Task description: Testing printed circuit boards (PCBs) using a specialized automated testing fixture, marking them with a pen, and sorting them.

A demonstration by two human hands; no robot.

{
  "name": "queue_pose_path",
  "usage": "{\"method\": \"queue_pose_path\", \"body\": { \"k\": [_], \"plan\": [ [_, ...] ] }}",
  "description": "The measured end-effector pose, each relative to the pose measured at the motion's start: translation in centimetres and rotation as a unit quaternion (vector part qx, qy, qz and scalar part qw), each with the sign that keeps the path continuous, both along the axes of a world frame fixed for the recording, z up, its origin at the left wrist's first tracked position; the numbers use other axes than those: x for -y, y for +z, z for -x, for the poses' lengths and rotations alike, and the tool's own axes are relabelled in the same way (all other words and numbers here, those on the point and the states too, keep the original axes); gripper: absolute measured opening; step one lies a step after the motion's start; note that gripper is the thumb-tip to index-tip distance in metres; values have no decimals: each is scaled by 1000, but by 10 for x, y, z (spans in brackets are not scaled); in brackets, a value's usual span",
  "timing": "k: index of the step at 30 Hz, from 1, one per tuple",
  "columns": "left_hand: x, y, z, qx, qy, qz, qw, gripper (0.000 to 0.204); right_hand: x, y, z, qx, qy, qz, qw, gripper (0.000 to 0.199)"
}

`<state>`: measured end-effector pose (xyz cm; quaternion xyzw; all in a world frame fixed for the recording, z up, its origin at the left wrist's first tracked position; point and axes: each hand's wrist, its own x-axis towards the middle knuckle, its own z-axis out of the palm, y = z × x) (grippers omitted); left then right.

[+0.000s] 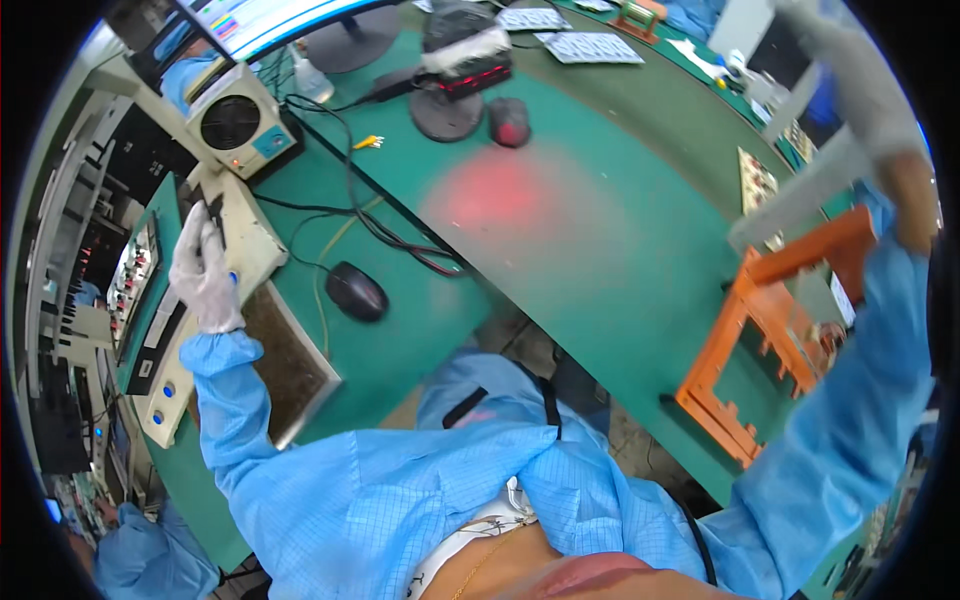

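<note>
My left hand (207,275), in a pale glove, is at the left over a beige machine panel with blue buttons (250,235). Its fingers stretch forward, and nothing shows in them. Whether it touches the panel I cannot tell. Raised at the far right, my right hand (850,75) wears a pale glove too and is smeared by motion, so its fingers cannot be made out. Below that arm stands an orange fixture frame (722,370), partly covered by my blue sleeve.
A black mouse (357,291) lies near cables on the green table. Farther back are a scanner on a stand (465,75) glowing red, another mouse (510,122), a beige box with a round fan (238,122) and a monitor (280,22). White trays (590,47) lie beyond.
</note>
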<state>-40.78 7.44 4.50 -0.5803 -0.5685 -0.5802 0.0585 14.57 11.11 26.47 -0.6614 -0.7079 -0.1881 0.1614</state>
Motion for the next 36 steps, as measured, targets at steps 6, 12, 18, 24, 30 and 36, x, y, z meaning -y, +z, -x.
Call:
{"method": "queue_pose_path", "body": {
  "k": [6,12,18,24,30,36],
  "plan": [
    [28,8,168,-184,310,41,932,32,-237,-156,5,134,-40,150,979,26],
    [106,-71,400,-591,549,401,434,53,-340,-282,84,-180,-80,30,980,41],
    [90,-17,374,-330,391,433,742,41,-398,-357,56,-162,-122,24,979,33],
    [77,3,381,-282,295,364,837,32,-299,-293,59,-322,-120,-254,904,21],
    [34,23,374,-402,394,424,709,28,-243,-257,-4,-590,-38,-577,563,31],
    [50,42,351,-373,358,315,796,26,-118,-180,25,-744,329,-334,476,44]
  ]
}}
